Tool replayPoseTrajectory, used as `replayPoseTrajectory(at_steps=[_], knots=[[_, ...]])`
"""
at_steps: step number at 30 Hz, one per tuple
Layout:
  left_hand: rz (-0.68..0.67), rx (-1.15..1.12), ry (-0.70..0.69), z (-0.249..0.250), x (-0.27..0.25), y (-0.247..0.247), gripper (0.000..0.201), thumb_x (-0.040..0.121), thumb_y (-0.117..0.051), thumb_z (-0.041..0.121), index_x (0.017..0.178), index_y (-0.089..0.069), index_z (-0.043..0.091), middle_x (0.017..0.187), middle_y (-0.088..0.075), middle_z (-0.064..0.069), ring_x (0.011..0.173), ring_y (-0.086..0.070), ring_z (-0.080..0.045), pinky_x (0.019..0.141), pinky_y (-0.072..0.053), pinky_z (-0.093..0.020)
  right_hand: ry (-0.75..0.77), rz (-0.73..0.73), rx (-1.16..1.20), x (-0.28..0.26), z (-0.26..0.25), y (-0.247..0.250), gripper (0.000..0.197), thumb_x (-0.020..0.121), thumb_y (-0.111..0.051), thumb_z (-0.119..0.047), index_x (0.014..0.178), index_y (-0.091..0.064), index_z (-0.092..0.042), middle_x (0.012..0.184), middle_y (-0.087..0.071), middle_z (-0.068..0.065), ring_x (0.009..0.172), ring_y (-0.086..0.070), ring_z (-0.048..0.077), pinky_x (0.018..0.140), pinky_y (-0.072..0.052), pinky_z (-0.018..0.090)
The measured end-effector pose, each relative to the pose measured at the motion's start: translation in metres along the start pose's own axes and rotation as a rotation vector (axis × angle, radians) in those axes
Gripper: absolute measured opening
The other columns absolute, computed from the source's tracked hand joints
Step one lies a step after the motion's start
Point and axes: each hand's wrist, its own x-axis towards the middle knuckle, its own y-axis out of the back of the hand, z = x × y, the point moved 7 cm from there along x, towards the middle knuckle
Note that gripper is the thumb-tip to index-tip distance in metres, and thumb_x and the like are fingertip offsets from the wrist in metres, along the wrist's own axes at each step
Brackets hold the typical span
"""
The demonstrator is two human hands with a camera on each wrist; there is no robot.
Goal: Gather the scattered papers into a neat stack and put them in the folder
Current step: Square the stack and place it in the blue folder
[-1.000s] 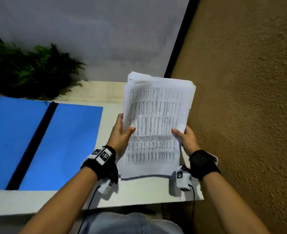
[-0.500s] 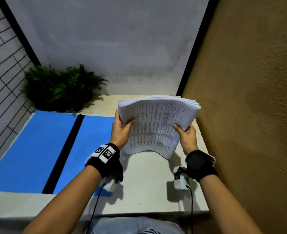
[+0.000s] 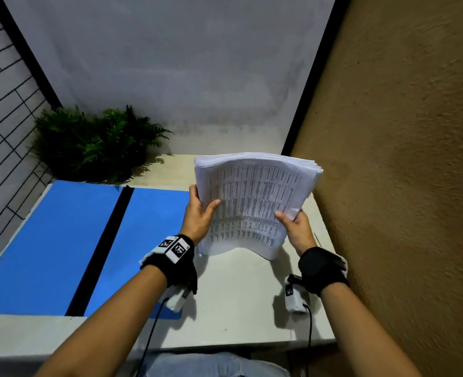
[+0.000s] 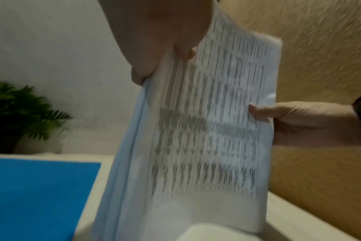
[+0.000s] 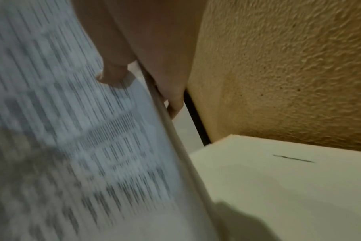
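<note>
A thick stack of printed papers (image 3: 252, 202) stands tilted on its lower edge on the white table (image 3: 238, 300), bowed in the middle. My left hand (image 3: 200, 213) grips its left edge, thumb on the front sheet. My right hand (image 3: 293, 227) grips the right edge the same way. The open blue folder (image 3: 61, 246) lies flat to the left, with a black spine down its middle. In the left wrist view the papers (image 4: 206, 130) fill the centre, with my left hand (image 4: 165, 48) above and my right hand (image 4: 295, 122) across. The right wrist view shows the papers (image 5: 72, 146) and my right hand (image 5: 134, 68), thumb on the sheet.
A green fern plant (image 3: 94, 142) sits at the table's back left corner. A rough tan wall (image 3: 401, 186) runs close along the table's right side. A grey wall (image 3: 170, 77) stands behind. Bare table (image 5: 289, 187) shows under and in front of the papers.
The stack has gone from held flat facing me to standing on the table, bowed, with both hands still on its sides. The head view has tipped up and shows more of the room.
</note>
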Motion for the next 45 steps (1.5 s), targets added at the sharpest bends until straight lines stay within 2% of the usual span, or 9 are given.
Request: replayPoseTrajectory(at_steps=[4, 13, 18, 24, 28, 31, 37, 42, 45], knots=[[-0.112, 0.218, 0.150, -0.045, -0.004, -0.007, 0.043, 0.092, -0.047, 0.013, 0.130, -0.030, 0.001, 0.128, -0.053, -0.019, 0.118, -0.052, -0.030, 0.095, -0.043, -0.033, -0.108, 0.041, -0.167, -0.004, 0.035, 0.001, 0.035, 0.090, -0.052, -0.001, 0.125, -0.049, 0.002, 0.121, -0.058, 0.018, 0.115, -0.055, 0.031, 0.095, -0.046, 0.034], [0.036, 0.189, 0.154, -0.033, 0.019, 0.067, 0.045, 0.092, -0.047, 0.017, 0.132, -0.031, 0.005, 0.128, -0.053, -0.014, 0.116, -0.051, -0.026, 0.103, -0.042, -0.043, 0.138, 0.031, -0.334, -0.001, -0.024, -0.061, 0.046, 0.092, -0.052, -0.011, 0.134, -0.038, 0.001, 0.115, -0.057, 0.013, 0.105, -0.052, 0.020, 0.095, -0.042, 0.033], [0.117, 0.164, 0.162, -0.045, 0.026, 0.158, 0.039, 0.090, -0.051, 0.017, 0.128, -0.041, 0.014, 0.124, -0.057, -0.008, 0.110, -0.057, -0.023, 0.099, -0.046, -0.043, -0.083, 0.011, -0.031, -0.006, 0.014, -0.150, 0.058, 0.093, -0.048, -0.005, 0.144, -0.020, -0.004, 0.128, -0.036, 0.004, 0.116, -0.040, 0.016, 0.105, -0.032, 0.031], [0.063, 0.433, 0.387, -0.107, 0.014, 0.277, 0.048, 0.090, -0.050, 0.007, 0.136, -0.034, 0.004, 0.137, -0.042, -0.018, 0.118, -0.047, -0.029, 0.098, -0.039, -0.036, -0.277, -0.048, -0.065, -0.020, 0.088, -0.227, 0.039, 0.093, -0.048, -0.003, 0.131, -0.041, -0.006, 0.117, -0.055, 0.013, 0.101, -0.055, 0.024, 0.082, -0.049, 0.022], [0.126, 0.838, 0.646, -0.160, -0.017, 0.375, 0.054, 0.084, -0.060, 0.013, 0.132, -0.038, 0.001, 0.136, -0.041, -0.027, 0.127, -0.039, -0.040, 0.106, -0.032, -0.044, -0.356, -0.086, -0.207, -0.025, 0.118, -0.241, 0.048, 0.093, -0.051, -0.009, 0.137, -0.035, -0.004, 0.132, -0.052, 0.016, 0.120, -0.051, 0.034, 0.102, -0.039, 0.038], [0.137, 1.045, 0.850, -0.178, -0.045, 0.422, 0.070, 0.079, -0.065, 0.025, 0.135, -0.031, 0.002, 0.140, -0.033, -0.028, 0.130, -0.032, -0.043, 0.107, -0.029, -0.047, -0.361, -0.105, -0.310, -0.024, 0.125, -0.243, 0.045, 0.093, -0.048, -0.006, 0.135, -0.034, 0.003, 0.130, -0.046, 0.037, 0.102, -0.054, 0.031, 0.076, -0.049, 0.034], [0.207, 1.087, 1.016, -0.197, -0.072, 0.451, 0.093, 0.071, -0.074, 0.034, 0.137, -0.020, -0.004, 0.144, -0.022, -0.028, 0.133, -0.023, -0.044, 0.108, -0.028, -0.050, -0.438, -0.077, -0.383, -0.014, 0.148, -0.249, 0.022, 0.092, -0.051, -0.012, 0.107, -0.035, -0.014, 0.071, -0.043, 0.002, 0.054, -0.041, 0.018, 0.038, -0.037, 0.020], [0.208, 1.140, 1.060, -0.195, -0.068, 0.454, 0.098, 0.066, -0.077, 0.040, 0.134, -0.025, -0.006, 0.140, -0.026, -0.029, 0.131, -0.025, -0.043, 0.106, -0.029, -0.050, -0.493, -0.075, -0.415, -0.009, 0.166, -0.249, 0.033, 0.091, -0.054, -0.018, 0.118, -0.035, -0.023, 0.071, -0.032, -0.009, 0.056, -0.035, 0.011, 0.040, -0.037, 0.019], [0.187, 1.193, 1.075, -0.198, -0.066, 0.456, 0.105, 0.059, -0.080, 0.046, 0.131, -0.026, -0.009, 0.136, -0.031, -0.030, 0.129, -0.029, -0.042, 0.105, -0.031, -0.046, -0.533, -0.087, -0.407, -0.012, 0.163, -0.254, 0.062, 0.092, -0.053, -0.021, 0.144, -0.020, -0.017, 0.090, -0.044, -0.007, 0.072, -0.049, 0.018, 0.061, -0.043, 0.031]])
